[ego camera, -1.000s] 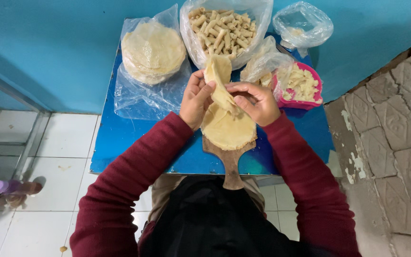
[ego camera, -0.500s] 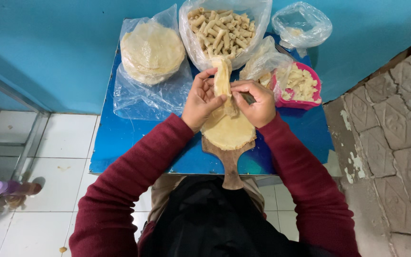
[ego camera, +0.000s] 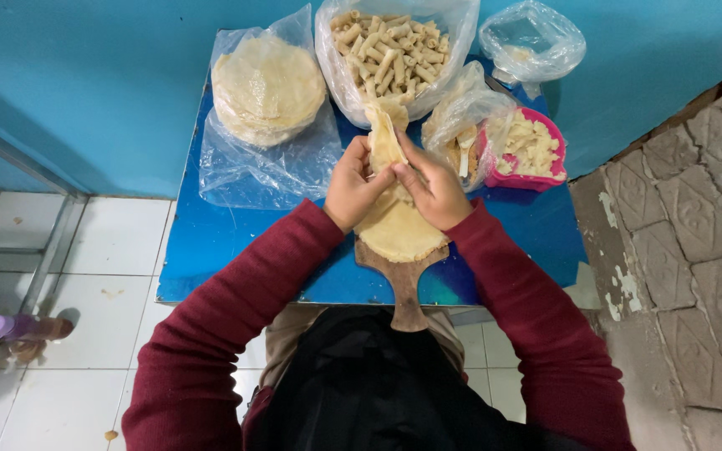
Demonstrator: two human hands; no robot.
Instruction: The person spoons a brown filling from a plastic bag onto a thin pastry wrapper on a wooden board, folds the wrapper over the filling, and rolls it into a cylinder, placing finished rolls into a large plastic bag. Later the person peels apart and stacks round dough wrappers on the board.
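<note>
The thin pale wrapper (ego camera: 384,138) is folded into a narrow strip. Its long axis runs away from the person, the far end pointing toward the bag of finished rolls (ego camera: 394,50). It rises from the round stack of wrappers (ego camera: 399,230) on the wooden board (ego camera: 403,280) on the blue desk (ego camera: 219,242).

The left hand (ego camera: 351,188) and right hand (ego camera: 434,190) both pinch the strip from its sides. Half a second ago the strip was wider and the hands sat slightly closer to the person.

A clear bag with flat round sheets (ego camera: 267,88) lies far left. A pink tub (ego camera: 536,146) of filling stands right, and an almost empty clear bag (ego camera: 532,38) lies behind it.
</note>
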